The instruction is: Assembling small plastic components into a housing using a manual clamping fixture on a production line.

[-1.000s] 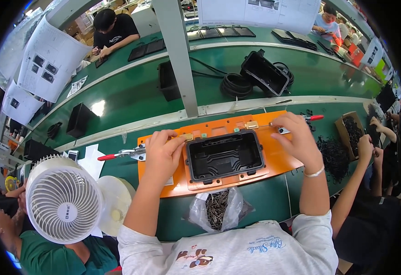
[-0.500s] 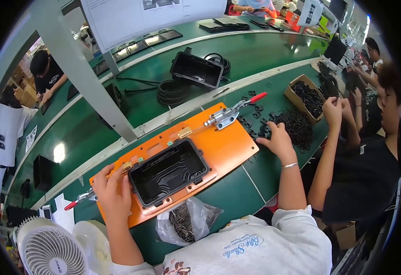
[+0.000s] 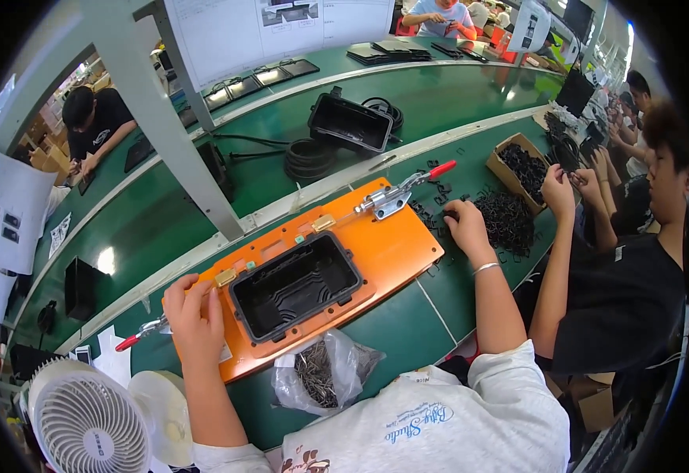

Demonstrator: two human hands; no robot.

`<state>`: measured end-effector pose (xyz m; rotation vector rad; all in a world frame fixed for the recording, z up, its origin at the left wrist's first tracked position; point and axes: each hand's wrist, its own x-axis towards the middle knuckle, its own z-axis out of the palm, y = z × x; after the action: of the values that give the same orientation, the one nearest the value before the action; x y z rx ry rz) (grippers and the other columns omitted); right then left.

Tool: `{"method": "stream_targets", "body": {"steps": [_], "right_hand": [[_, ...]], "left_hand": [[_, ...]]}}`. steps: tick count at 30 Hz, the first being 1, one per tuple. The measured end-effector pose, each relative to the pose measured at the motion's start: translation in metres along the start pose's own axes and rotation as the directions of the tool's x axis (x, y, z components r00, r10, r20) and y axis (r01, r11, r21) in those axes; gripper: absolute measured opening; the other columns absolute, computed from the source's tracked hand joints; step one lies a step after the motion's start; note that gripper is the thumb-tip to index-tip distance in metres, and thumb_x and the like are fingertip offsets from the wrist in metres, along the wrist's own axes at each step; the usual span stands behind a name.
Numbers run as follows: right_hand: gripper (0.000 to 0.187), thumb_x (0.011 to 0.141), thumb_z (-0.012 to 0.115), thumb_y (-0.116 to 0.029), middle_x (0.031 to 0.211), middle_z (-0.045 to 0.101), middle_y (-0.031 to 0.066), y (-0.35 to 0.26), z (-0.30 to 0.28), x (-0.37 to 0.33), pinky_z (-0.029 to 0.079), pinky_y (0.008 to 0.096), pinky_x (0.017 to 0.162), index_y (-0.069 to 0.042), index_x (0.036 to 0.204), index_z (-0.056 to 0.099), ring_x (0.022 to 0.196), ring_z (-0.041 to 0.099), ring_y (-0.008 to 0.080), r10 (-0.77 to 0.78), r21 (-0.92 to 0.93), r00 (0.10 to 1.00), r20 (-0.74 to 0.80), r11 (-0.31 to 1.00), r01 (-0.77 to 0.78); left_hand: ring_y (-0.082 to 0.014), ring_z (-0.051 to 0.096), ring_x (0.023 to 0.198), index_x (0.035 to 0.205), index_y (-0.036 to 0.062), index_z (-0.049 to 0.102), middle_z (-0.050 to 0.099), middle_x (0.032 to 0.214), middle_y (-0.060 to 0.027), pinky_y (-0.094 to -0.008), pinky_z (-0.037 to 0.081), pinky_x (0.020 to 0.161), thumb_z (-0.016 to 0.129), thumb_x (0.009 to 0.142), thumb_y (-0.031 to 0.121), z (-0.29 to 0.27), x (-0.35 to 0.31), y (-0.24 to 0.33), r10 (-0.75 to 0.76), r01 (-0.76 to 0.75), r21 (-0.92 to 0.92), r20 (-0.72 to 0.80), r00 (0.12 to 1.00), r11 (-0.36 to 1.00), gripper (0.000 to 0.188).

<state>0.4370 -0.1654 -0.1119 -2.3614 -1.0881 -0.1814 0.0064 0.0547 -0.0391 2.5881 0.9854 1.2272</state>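
Just off the near edge of the orange fixture plate (image 3: 403, 248), a clear plastic bag (image 3: 351, 377) of metal pins (image 3: 313, 374) is lying on the green bench (image 3: 419, 335). A white fan (image 3: 96, 441) is standing to the plate's near left. The left grip (image 3: 195, 319) is hanging over the plate's left end, half open, fingers curling and parted, nothing showing between them. An open black housing (image 3: 295, 288) is sitting mid-plate, just right of the left grip and well left of the right grip (image 3: 469, 229). That right grip is bending its fingers down beyond the plate's right end, beside a heap of small black clips (image 3: 510, 221); I cannot tell whether it is closing on one. Farther right of the plate, a cardboard carton (image 3: 505, 175) is holding more clips. Past the plate's far edge, a black cable coil (image 3: 310, 161) is lying near a second black housing (image 3: 350, 122).
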Motion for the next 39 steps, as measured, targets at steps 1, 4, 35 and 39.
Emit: {"method": "stream_targets", "body": {"steps": [1, 4, 35, 39], "right_hand": [[0.021, 0.076, 0.070, -0.008, 0.086, 0.059, 0.0141, -0.001, -0.001, 0.000, 0.050, 0.0390, 0.073, -0.005, 0.096, 0.063, 0.082, 0.061, 0.0321, 0.024, 0.054, 0.999, -0.037, 0.998, -0.022], [0.020, 0.076, 0.070, -0.006, 0.079, 0.059, 0.0130, 0.005, -0.004, 0.000, 0.050, 0.0353, 0.069, -0.003, 0.095, 0.063, 0.074, 0.060, 0.0274, 0.034, 0.175, 0.993, -0.112, 0.984, -0.014], [0.030, 0.085, 0.060, 0.005, 0.089, 0.067, 0.0097, -0.229, -0.046, -0.080, 0.049, 0.0207, 0.054, -0.002, 0.113, 0.051, 0.065, 0.063, 0.0117, -0.498, 0.843, 0.701, 0.510, 0.127, -0.523], [0.032, 0.087, 0.060, 0.002, 0.096, 0.066, 0.0084, -0.224, -0.053, -0.065, 0.048, 0.0198, 0.060, -0.002, 0.118, 0.050, 0.075, 0.064, 0.0116, -0.592, 0.821, 0.625, 0.508, 0.114, -0.560]], "left_hand": [[-0.0309, 0.054, 0.094, 0.089, 0.0003, 0.062, 0.058, 0.102, -0.0148, -0.0386, 0.043, 0.081, 0.065, 0.077, 0.001, 0.001, 0.000, -0.002, 0.007, -0.007, -0.001, -0.013, 1.000, 1.000, 0.012], [-0.0306, 0.054, 0.091, 0.085, 0.0005, 0.061, 0.058, 0.098, -0.0137, -0.0383, 0.043, 0.079, 0.065, 0.077, 0.000, 0.004, 0.004, -0.004, 0.065, -0.065, 0.001, -0.072, 0.995, 0.998, 0.009], [-0.0179, 0.064, 0.077, 0.111, -0.0011, 0.064, 0.066, 0.091, -0.0114, -0.0249, 0.051, 0.067, 0.066, 0.083, 0.001, -0.002, -0.042, 0.098, -0.137, 0.186, -0.752, 0.128, 0.982, 0.632, 0.028], [-0.0106, 0.060, 0.072, 0.119, -0.0015, 0.058, 0.064, 0.085, -0.0084, -0.0218, 0.049, 0.063, 0.057, 0.093, 0.006, -0.006, -0.048, 0.103, -0.303, 0.391, -0.871, 0.303, 0.904, 0.297, 0.027]]}}
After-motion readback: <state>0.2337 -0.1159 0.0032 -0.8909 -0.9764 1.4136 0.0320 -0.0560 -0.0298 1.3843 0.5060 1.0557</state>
